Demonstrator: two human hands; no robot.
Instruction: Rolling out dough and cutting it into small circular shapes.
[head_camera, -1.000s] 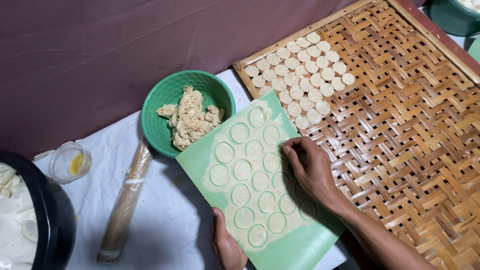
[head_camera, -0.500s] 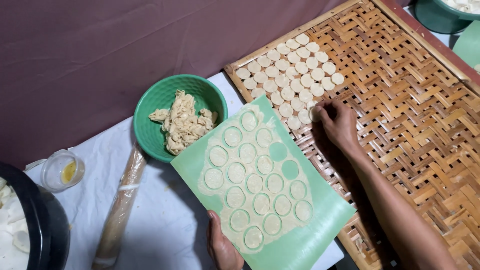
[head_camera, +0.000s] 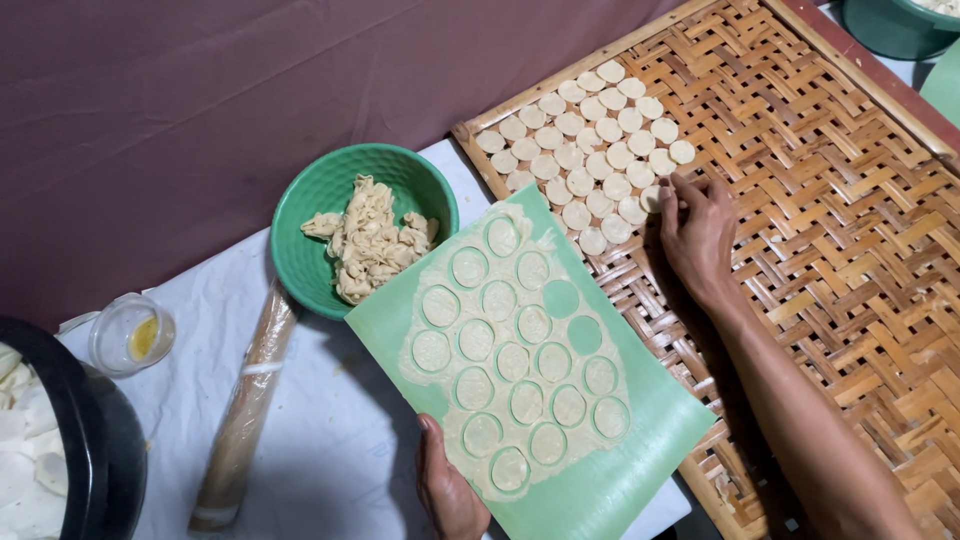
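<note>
At the near edge, the left hand (head_camera: 450, 492) pinches the lower edge of a green mat (head_camera: 640, 440), its grip closed on it with the thumb on top. The mat carries a thin sheet of dough (head_camera: 520, 350) scored into round discs, two of them gone, leaving bare green circles. Left of it on the white-clothed counter (head_camera: 340, 460) lie a rolling pin (head_camera: 245, 410), a small clear cup (head_camera: 130, 335) and a black pot (head_camera: 90, 440). Farther back, a green bowl (head_camera: 310, 250) holds dough scraps (head_camera: 370, 240). The right hand (head_camera: 698, 235) rests on the woven bamboo tray (head_camera: 850, 200), fingertips closed on a dough disc (head_camera: 652, 198) at the edge of the rows of discs (head_camera: 590, 140).
</note>
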